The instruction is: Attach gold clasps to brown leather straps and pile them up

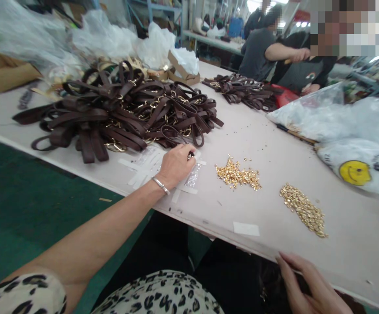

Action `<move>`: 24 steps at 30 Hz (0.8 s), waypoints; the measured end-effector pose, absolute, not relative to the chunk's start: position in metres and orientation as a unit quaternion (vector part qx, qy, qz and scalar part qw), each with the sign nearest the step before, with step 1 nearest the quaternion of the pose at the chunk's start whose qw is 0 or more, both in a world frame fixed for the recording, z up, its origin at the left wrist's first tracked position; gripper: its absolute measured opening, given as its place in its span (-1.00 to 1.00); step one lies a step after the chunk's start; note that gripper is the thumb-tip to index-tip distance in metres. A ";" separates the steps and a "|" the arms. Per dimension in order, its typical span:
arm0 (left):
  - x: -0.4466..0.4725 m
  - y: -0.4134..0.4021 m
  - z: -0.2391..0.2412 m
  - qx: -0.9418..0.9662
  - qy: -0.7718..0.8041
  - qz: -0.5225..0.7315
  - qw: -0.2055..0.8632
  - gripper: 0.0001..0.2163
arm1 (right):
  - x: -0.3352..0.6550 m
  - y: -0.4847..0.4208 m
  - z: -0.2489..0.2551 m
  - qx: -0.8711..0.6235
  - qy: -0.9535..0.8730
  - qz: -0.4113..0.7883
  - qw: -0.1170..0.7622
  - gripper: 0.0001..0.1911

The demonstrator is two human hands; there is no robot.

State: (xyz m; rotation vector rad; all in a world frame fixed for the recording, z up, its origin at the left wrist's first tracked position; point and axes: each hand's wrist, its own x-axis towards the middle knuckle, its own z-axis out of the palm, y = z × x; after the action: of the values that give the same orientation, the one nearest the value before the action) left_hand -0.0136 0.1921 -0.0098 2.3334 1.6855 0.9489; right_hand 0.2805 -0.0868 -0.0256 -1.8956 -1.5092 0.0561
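Note:
My left hand (178, 163), a metal bangle at its wrist, is at the near edge of a heap of dark brown leather straps (127, 113) with gold-coloured clasps. Its fingers are curled closed around a small dark piece, mostly hidden. Under and beside it are a small clear bag of shiny bits (193, 176) and strips of white tape (187, 189) on the table. My right hand (307, 288) is low at the table's front edge, fingers stretched and apart, over dark brown straps (271, 279) on my lap.
Two piles of small gold-coloured metal pieces (238, 174) (303, 209) lie on the table (209, 209). A white paper slip (246, 228) is near the front edge. Plastic bags (353, 126) stand at right. Across the table, co-workers (258, 48) are beside another strap pile (245, 91).

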 end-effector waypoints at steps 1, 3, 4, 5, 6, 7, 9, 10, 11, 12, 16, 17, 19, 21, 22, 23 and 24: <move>-0.016 0.188 -0.008 0.764 0.554 0.325 0.062 -0.79 | 0.271 -0.067 -0.023 -0.706 -0.616 0.014 0.349 -0.77; -0.021 0.177 -0.004 0.759 0.547 0.346 0.074 -0.80 | 0.251 -0.028 -0.019 -0.662 -0.667 -0.008 0.341 -0.80; -0.023 0.170 -0.001 0.755 0.540 0.362 0.090 -0.80 | 0.243 -0.009 -0.018 -0.646 -0.683 -0.019 0.342 -0.82; -0.026 0.162 0.002 0.746 0.532 0.383 0.116 -0.79 | 0.235 0.008 -0.017 -0.633 -0.697 -0.030 0.336 -0.82; -0.029 0.154 0.004 0.732 0.523 0.409 0.155 -0.79 | 0.228 0.023 -0.017 -0.620 -0.712 -0.042 0.325 -0.82; -0.031 0.146 0.007 0.711 0.512 0.435 0.208 -0.79 | 0.222 0.035 -0.018 -0.609 -0.730 -0.055 0.306 -0.80; -0.035 0.130 0.010 0.651 0.487 0.480 0.330 -0.82 | 0.212 0.051 -0.021 -0.594 -0.761 -0.082 0.247 -0.74; -0.036 0.122 0.011 0.619 0.476 0.492 0.385 -0.82 | 0.208 0.055 -0.023 -0.593 -0.770 -0.093 0.216 -0.72; -0.037 0.116 0.011 0.589 0.465 0.497 0.435 -0.82 | 0.204 0.058 -0.025 -0.597 -0.773 -0.102 0.188 -0.69; -0.037 0.110 0.011 0.561 0.456 0.497 0.480 -0.82 | 0.202 0.060 -0.028 -0.603 -0.773 -0.107 0.167 -0.68; -0.034 0.091 0.008 0.477 0.433 0.454 0.616 -0.72 | 0.201 0.065 -0.037 -0.600 -0.774 -0.115 0.164 -0.64; -0.032 0.087 0.007 0.464 0.429 0.443 0.636 -0.69 | 0.203 0.065 -0.039 -0.597 -0.772 -0.114 0.186 -0.64; -0.028 0.080 0.004 0.452 0.424 0.431 0.656 -0.67 | 0.205 0.063 -0.039 -0.604 -0.749 -0.090 0.257 -0.65; -0.023 0.075 0.002 0.459 0.421 0.432 0.652 -0.69 | 0.204 0.057 -0.035 -0.634 -0.691 -0.016 0.348 -0.69; -0.021 0.073 0.001 0.466 0.417 0.436 0.647 -0.69 | 0.201 0.052 -0.031 -0.648 -0.653 0.045 0.390 -0.71; -0.019 0.071 0.000 0.474 0.410 0.441 0.642 -0.69 | 0.197 0.046 -0.027 -0.655 -0.614 0.114 0.424 -0.73; -0.016 0.069 0.000 0.482 0.402 0.446 0.638 -0.68 | 0.192 0.040 -0.022 -0.655 -0.578 0.183 0.451 -0.74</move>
State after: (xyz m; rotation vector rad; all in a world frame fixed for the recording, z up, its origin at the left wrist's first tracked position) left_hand -0.0164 0.0688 -0.0002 1.0992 0.9187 1.0182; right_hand 0.1919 0.0396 -0.0223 -1.6183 -1.4291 0.4525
